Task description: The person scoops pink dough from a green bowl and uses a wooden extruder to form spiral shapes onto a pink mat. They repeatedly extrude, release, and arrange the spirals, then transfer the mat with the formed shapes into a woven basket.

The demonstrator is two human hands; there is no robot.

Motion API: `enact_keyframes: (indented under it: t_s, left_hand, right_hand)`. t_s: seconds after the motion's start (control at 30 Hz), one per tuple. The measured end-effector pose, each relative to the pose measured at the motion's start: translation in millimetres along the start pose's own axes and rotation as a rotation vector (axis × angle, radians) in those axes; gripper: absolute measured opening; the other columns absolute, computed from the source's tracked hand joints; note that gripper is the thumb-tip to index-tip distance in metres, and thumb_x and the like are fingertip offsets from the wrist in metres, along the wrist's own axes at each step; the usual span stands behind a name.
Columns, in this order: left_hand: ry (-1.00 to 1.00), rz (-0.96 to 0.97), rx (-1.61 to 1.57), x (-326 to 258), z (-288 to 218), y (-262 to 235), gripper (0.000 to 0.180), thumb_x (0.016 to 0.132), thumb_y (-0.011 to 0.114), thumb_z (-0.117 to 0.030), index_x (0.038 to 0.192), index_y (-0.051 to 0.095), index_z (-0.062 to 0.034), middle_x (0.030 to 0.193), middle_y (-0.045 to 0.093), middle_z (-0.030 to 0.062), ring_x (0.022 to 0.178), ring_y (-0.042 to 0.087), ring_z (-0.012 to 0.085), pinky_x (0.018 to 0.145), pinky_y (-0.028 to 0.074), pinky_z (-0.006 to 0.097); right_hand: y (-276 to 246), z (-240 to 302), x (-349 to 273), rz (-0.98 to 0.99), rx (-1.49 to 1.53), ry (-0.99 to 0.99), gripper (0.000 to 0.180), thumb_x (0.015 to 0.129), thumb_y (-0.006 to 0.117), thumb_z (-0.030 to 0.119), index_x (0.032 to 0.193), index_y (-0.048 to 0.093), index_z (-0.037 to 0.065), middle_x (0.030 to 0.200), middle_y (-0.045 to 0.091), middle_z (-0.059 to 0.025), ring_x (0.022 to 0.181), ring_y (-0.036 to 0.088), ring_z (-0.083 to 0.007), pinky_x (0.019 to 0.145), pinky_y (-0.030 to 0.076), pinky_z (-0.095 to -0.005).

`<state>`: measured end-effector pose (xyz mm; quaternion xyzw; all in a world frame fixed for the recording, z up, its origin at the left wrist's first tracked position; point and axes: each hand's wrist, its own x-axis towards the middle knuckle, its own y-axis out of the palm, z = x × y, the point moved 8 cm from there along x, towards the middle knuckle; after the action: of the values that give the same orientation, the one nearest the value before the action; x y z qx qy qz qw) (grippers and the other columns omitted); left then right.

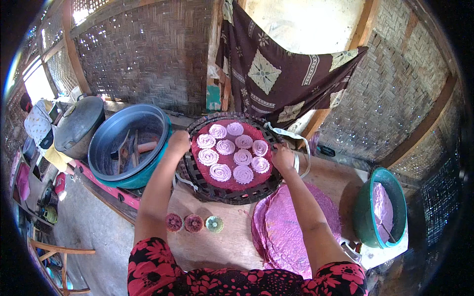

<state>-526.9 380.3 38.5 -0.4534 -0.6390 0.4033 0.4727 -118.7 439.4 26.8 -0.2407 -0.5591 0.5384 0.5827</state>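
Note:
A round, dark woven tray (217, 195) is held level between my two hands above the table. My left hand (178, 144) is closed on its left rim and my right hand (283, 158) on its right rim. Inside lies a dark red round liner (231, 163) bearing several lilac swirled rounds (225, 147), shaped like rosettes. White strips of cloth (302, 143) hang from the tray's edge. Under my right forearm is a pile of purple round sheets (276, 227). Two reddish fluted moulds (193, 223) and a pale green one (214, 224) stand in a row nearer me.
At right, a green tub (365, 217) holds lilac paste (382, 207) and a thin handle. At left, a grey-blue basin (101, 170) with sticklike pieces sits beside a big lidded pot (79, 123). A person (38, 123) is at far left. A brown patterned cloth (296, 74) hangs at the window.

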Motion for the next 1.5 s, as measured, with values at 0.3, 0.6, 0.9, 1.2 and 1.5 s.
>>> enact_keyframes:
  t_s: [0.3, 0.6, 0.9, 1.2, 1.5]
  left_hand:
    - [-0.069, -0.595, -0.678, -202.8, 4.6, -167.6, 0.027, 0.102, 0.057, -0.02, 0.093, 0.065, 0.0041, 0.083, 0.067, 0.0079, 0.07, 0.058, 0.0108, 0.063, 0.047, 0.027]
    - [-0.602, -0.519, -0.608, -396.8, 128.0, -7.0, 0.024, 0.097, 0.061, -0.012, 0.117, 0.056, 0.0006, 0.105, 0.06, 0.0111, 0.092, 0.058, 0.0181, 0.077, 0.049, 0.032]
    - [-0.504, -0.382, -0.389, -385.5, 85.2, 10.8, 0.023, 0.093, 0.062, -0.01, 0.113, 0.058, -0.0002, 0.11, 0.062, 0.0196, 0.099, 0.062, 0.0382, 0.081, 0.05, 0.046]
    - [-0.507, -0.337, -0.273, -383.3, 71.1, -0.3, 0.021, 0.093, 0.06, -0.012, 0.112, 0.059, -0.002, 0.105, 0.063, 0.0199, 0.095, 0.063, 0.0418, 0.079, 0.05, 0.049]
    - [-0.504, -0.323, -0.299, -378.4, 66.3, -7.2, 0.019, 0.095, 0.058, -0.014, 0.11, 0.058, -0.0021, 0.101, 0.064, 0.0201, 0.091, 0.063, 0.0434, 0.076, 0.051, 0.05]
  right_hand:
    - [-16.2, 182.6, -203.3, 0.859, 0.625, -0.416, 0.028, 0.093, 0.059, 0.024, 0.113, 0.069, 0.007, 0.102, 0.068, -0.0252, 0.097, 0.066, -0.0408, 0.086, 0.053, -0.047]
    - [33.3, 195.0, -236.5, 0.66, 0.553, -0.227, 0.027, 0.086, 0.061, 0.01, 0.111, 0.072, 0.005, 0.101, 0.071, -0.0228, 0.095, 0.069, -0.0378, 0.087, 0.053, -0.0436]
    - [-14.7, 149.1, -112.2, 0.409, 0.47, -0.076, 0.02, 0.083, 0.07, 0.018, 0.094, 0.074, 0.002, 0.091, 0.072, -0.0216, 0.085, 0.071, -0.0329, 0.074, 0.057, -0.0411]
    - [2.9, 225.4, -149.9, 0.415, 0.604, -0.322, 0.021, 0.086, 0.068, 0.013, 0.105, 0.068, 0.002, 0.099, 0.069, -0.0171, 0.094, 0.067, -0.033, 0.083, 0.054, -0.0423]
    - [47.8, 283.8, -182.8, 0.767, 0.414, -0.549, 0.018, 0.08, 0.063, 0.006, 0.097, 0.072, 0.005, 0.094, 0.07, -0.0226, 0.091, 0.068, -0.0398, 0.082, 0.054, -0.0441]
